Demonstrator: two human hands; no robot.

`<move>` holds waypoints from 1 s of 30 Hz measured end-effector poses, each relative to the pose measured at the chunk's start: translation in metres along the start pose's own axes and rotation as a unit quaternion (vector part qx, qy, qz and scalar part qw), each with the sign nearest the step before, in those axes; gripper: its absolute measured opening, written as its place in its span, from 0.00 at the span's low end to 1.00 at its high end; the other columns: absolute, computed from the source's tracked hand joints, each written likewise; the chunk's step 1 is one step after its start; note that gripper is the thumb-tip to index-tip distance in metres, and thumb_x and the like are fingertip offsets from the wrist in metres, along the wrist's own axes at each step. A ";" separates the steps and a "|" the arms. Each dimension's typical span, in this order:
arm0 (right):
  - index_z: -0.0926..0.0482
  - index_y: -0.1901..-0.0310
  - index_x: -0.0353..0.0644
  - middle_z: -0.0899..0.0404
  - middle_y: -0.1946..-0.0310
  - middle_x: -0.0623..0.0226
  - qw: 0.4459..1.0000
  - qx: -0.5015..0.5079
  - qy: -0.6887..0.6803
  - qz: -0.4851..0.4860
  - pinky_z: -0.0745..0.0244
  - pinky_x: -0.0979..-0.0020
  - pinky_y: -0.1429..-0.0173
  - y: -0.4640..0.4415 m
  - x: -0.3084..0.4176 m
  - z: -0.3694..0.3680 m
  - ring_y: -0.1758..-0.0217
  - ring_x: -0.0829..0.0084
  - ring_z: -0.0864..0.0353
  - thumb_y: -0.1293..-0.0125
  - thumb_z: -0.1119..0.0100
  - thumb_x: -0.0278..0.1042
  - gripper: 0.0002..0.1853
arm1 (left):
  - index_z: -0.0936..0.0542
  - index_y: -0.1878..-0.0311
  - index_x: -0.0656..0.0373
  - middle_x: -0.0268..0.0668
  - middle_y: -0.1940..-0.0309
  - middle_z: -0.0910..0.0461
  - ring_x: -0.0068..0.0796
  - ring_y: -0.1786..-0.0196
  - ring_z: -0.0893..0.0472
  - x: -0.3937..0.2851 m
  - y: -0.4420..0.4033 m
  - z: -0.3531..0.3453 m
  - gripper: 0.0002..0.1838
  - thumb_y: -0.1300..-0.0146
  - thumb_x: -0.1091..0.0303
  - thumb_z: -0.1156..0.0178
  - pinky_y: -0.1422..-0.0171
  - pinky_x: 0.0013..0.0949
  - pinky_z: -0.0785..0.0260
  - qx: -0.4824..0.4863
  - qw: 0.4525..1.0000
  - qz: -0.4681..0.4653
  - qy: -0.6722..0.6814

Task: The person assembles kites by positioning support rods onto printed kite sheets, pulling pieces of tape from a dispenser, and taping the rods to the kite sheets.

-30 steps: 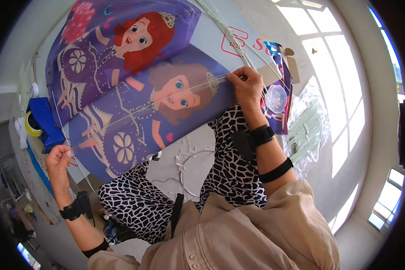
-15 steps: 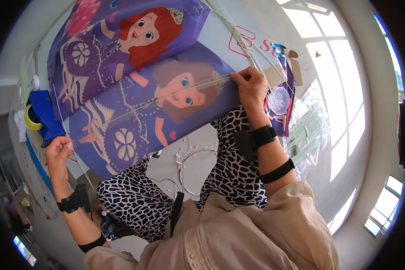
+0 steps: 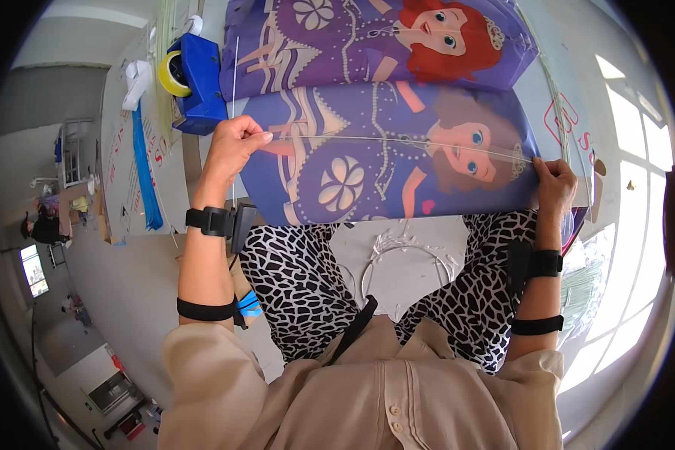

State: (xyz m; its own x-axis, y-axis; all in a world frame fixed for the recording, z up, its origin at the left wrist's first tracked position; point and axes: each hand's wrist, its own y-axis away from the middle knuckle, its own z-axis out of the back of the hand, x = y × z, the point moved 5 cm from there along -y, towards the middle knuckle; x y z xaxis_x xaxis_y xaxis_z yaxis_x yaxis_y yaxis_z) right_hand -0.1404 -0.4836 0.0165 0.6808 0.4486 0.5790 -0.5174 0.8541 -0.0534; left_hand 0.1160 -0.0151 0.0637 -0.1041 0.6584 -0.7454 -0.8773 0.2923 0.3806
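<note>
A thin pale rod [image 3: 397, 139] lies lengthwise across a purple sheet printed with a cartoon princess [image 3: 292, 199]. My left hand [image 3: 231, 154] is closed in a pinch at the rod's left end, above the sheet. At the sheet's right edge, my right hand [image 3: 555, 189] pinches the other end; whether the sheet's edge is also between its fingers cannot be made out. Behind my left hand, a second thin rod [image 3: 235, 75] runs up and down past the sheet's left side. Another princess-printed sheet [image 3: 337, 52] adjoins on the far side.
A blue tape dispenser [image 3: 200, 82] with a yellow roll stands left of the sheets. Farther left are a blue strip [image 3: 144, 172] and a white roll [image 3: 136, 79]. A bag of pale rods [image 3: 583, 289] sits at the right. A white wire-like loop [image 3: 409, 251] shows between my knees.
The view has turned, so the sheets look more level and farther right. My left hand has come onto the rod's left end. My right hand still pinches near the right edge.
</note>
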 end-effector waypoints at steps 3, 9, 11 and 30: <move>0.19 0.77 0.40 0.24 0.85 0.68 1.000 0.002 0.003 -0.005 0.32 0.68 0.69 -0.003 -0.007 -0.003 0.79 0.74 0.27 0.49 0.30 0.41 0.13 | 0.22 0.73 0.61 0.25 0.80 0.28 0.13 0.77 0.34 0.009 -0.006 -0.004 0.07 0.47 0.72 0.33 0.74 0.21 0.43 -0.015 1.000 0.002 -0.008; 0.19 0.77 0.39 0.25 0.85 0.70 1.000 0.005 -0.009 0.001 0.34 0.70 0.70 -0.004 -0.009 -0.004 0.80 0.76 0.29 0.49 0.30 0.40 0.13 | 0.22 0.74 0.62 0.26 0.80 0.27 0.14 0.76 0.34 0.018 -0.015 -0.010 0.07 0.46 0.72 0.32 0.73 0.22 0.43 -0.022 0.999 0.012 -0.042; 0.19 0.77 0.39 0.26 0.86 0.70 1.000 0.005 -0.025 0.007 0.34 0.71 0.70 -0.005 -0.010 -0.004 0.80 0.77 0.29 0.49 0.30 0.40 0.13 | 0.22 0.75 0.65 0.34 0.82 0.25 0.22 0.77 0.28 0.013 -0.017 -0.012 0.10 0.50 0.69 0.31 0.72 0.29 0.36 -0.057 0.991 -0.038 -0.115; 0.19 0.77 0.39 0.26 0.86 0.70 1.000 0.008 -0.006 0.008 0.35 0.71 0.70 -0.005 -0.010 -0.003 0.80 0.78 0.30 0.48 0.30 0.40 0.13 | 0.22 0.75 0.64 0.40 0.79 0.21 0.31 0.73 0.22 0.019 -0.017 -0.020 0.13 0.52 0.66 0.29 0.66 0.33 0.31 -0.082 0.981 -0.021 -0.177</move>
State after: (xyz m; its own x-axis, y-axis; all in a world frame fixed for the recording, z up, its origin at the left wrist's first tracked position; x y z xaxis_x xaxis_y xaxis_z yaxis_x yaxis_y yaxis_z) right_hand -0.1428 -0.4919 0.0082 0.6653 0.4595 0.5884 -0.5370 0.8421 -0.0503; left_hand 0.1198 -0.0214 0.0316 0.0767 0.8567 -0.5101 -0.9440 0.2271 0.2395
